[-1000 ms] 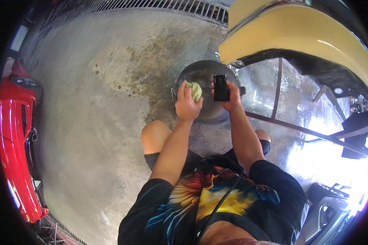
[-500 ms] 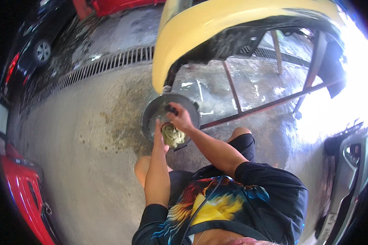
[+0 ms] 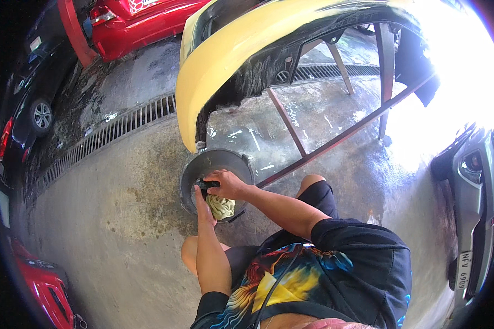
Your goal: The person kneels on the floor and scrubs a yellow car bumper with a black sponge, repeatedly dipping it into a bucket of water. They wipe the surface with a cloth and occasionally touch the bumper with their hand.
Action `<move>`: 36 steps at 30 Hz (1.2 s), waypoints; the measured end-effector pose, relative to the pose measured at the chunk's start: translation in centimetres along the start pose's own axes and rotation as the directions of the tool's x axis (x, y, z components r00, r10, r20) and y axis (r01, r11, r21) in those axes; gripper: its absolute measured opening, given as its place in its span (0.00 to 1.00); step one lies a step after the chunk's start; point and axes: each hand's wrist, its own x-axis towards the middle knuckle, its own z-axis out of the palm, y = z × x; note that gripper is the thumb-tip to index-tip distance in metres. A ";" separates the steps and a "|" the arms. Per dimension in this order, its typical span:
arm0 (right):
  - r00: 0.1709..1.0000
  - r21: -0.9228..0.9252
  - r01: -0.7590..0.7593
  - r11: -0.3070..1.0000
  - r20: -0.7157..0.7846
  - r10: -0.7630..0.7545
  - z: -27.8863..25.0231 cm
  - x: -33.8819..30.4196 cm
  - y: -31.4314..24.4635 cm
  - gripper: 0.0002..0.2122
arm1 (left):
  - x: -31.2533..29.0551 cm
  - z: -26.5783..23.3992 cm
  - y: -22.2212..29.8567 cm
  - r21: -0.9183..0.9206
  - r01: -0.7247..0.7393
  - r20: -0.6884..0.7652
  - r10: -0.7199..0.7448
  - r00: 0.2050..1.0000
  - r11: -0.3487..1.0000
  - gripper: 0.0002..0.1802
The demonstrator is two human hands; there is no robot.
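Observation:
Over the round dark bucket (image 3: 187, 174), both my hands are close together. In my left hand (image 3: 203, 209) sits a bunched, pale yellow-green cloth (image 3: 222, 207); the thumb side points up and the other fingers are mostly hidden by the cloth. My right hand (image 3: 226, 184) grips a small black block-like object (image 3: 205, 185) with curled fingers. The black object is right by the left thumb, though I cannot tell whether they touch. What lies in the bucket beneath my hands is largely hidden.
A yellow bumper (image 3: 225, 68) rests on a metal stand (image 3: 324, 156) just beyond the bucket. A floor drain grate (image 3: 121, 131) crosses behind. A grey bumper (image 3: 469, 203) stands at right, a red car part (image 3: 44, 290) at lower left, a red car (image 3: 142, 33) and dark car (image 3: 35, 104) farther off.
My right hand has brought the black object down and left, close to my left thumb. The view has shifted, so bucket and yellow bumper appear farther left and more of the red car shows.

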 end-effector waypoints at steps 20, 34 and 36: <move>0.784 0.882 -0.044 0.470 -0.261 0.563 1.1 -1.2 3.5 0.25 | 1.5 -0.4 -1.7 0.050 -0.090 -0.085 0.094 0.992 0.995 0.42; 0.852 0.573 -0.270 0.774 -0.231 0.469 -0.2 -0.2 6.1 0.30 | -0.4 2.4 -0.6 0.444 -0.203 0.011 0.222 0.975 0.873 0.37; 0.874 0.521 -0.259 0.813 -0.232 0.427 -2.0 -0.4 7.1 0.30 | -0.7 1.8 -0.3 0.611 -0.199 -0.036 0.279 0.960 0.766 0.37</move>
